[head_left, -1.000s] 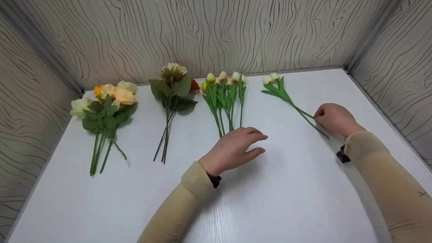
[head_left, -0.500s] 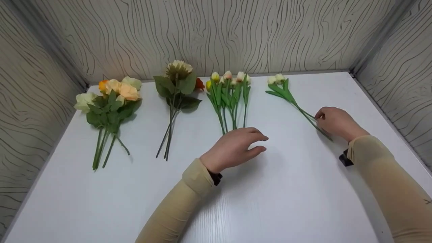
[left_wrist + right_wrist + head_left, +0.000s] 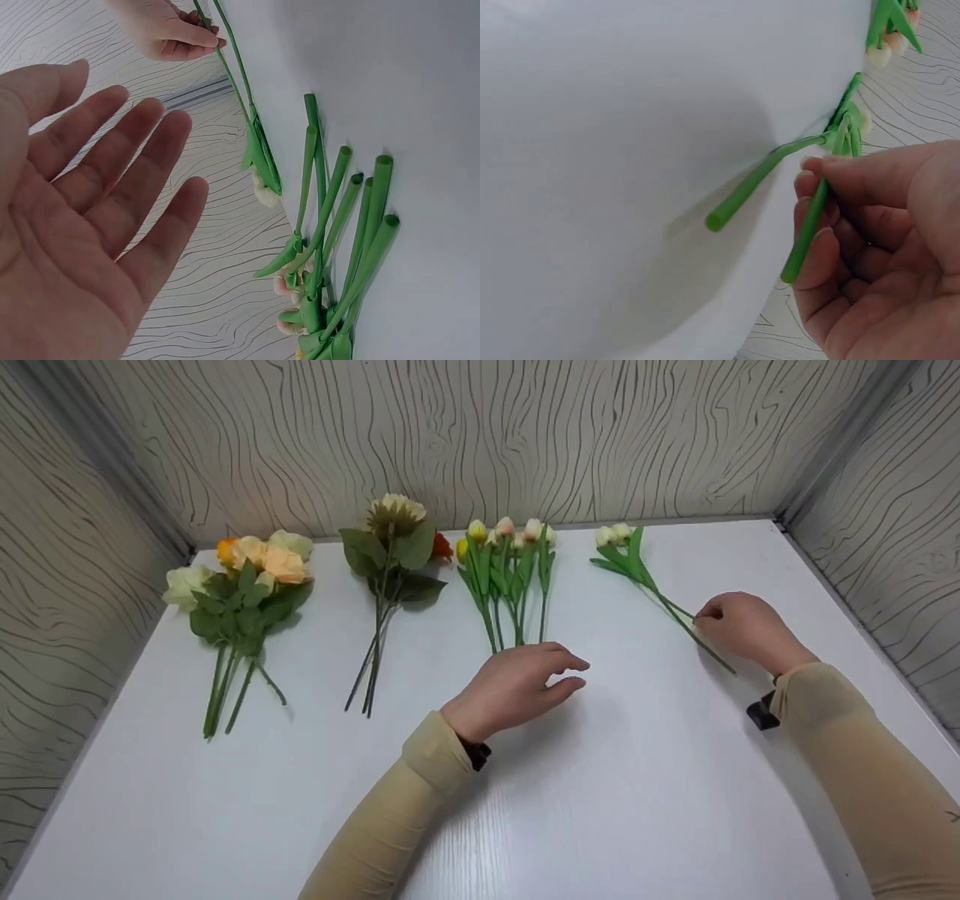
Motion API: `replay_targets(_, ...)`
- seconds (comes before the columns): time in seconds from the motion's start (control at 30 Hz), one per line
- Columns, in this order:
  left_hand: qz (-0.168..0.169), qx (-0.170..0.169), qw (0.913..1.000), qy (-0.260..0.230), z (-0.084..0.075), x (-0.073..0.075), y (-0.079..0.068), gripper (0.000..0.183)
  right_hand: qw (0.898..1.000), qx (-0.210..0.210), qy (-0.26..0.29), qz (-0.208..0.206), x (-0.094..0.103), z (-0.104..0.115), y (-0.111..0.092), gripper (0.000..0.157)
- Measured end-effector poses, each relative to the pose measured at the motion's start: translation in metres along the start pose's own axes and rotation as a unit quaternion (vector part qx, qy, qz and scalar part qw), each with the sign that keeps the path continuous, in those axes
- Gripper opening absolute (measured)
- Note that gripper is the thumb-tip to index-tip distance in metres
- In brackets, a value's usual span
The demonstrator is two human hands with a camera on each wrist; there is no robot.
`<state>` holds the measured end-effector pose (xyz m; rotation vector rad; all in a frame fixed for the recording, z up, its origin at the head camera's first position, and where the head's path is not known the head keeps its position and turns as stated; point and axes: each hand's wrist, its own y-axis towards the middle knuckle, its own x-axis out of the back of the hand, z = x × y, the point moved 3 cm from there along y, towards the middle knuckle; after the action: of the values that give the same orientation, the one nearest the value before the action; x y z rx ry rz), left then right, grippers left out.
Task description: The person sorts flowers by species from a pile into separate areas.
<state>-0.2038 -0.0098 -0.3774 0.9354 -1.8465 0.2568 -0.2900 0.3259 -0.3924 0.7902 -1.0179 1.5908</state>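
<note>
My right hand (image 3: 739, 630) pinches the stem of one white tulip (image 3: 806, 232) between thumb and fingertips, near its lower end. A second white tulip (image 3: 742, 193) lies crossed with it, its stem outside the grip. Both white heads rest close together toward the back of the table, right of the other flowers. My left hand (image 3: 517, 686) hovers with relaxed, spread fingers and holds nothing. In the head view it hides the lower stems of a bunch of tulips (image 3: 504, 577) with yellow, pink and white heads. Their cut stem ends show beside the palm in the left wrist view.
Peach, orange and cream roses (image 3: 255, 577) lie at the far left of the white table (image 3: 300, 810). Between them and the tulips lies a cream flower (image 3: 394, 529) with dark leaves, beside a red one (image 3: 442, 546). Wood-patterned panels (image 3: 480, 442) border the back and sides.
The flowers and hands have shifted slightly in the head view, mostly from its camera moving. My right hand shifts a little leftward, still pinching the tulip stem; the left hand stays nearly still.
</note>
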Motion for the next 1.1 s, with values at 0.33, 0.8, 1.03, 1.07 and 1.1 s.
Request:
replay_targets(0.33,-0.081,0.092,0.986,-0.114,0.014,0.016,-0.005,0.026,0.988,0.028,0.123,-0.085,0.002,0.052,-0.017,0.042)
replay_targets(0.8,-0.264,0.154,0.8414,-0.445,0.025,0.038,-0.006,0.029,0.926,0.246,0.234,-0.169,-0.063,0.15,-0.071,0.013)
replay_targets(1.03,-0.29,0.142,0.8312,-0.453,0.027,0.04,-0.006,0.017,0.922,0.283,0.207,-0.163,-0.082,0.161,-0.077,0.012)
replay_targets(1.07,-0.287,0.142,0.8323,-0.452,0.026,0.041,-0.005,0.016,0.923,0.281,0.211,-0.155,-0.083,0.16,-0.076,0.012)
replay_targets(1.1,-0.285,0.142,0.833,-0.452,0.026,0.041,-0.005,0.015,0.925,0.278,0.215,-0.143,-0.085,0.16,-0.076,0.012)
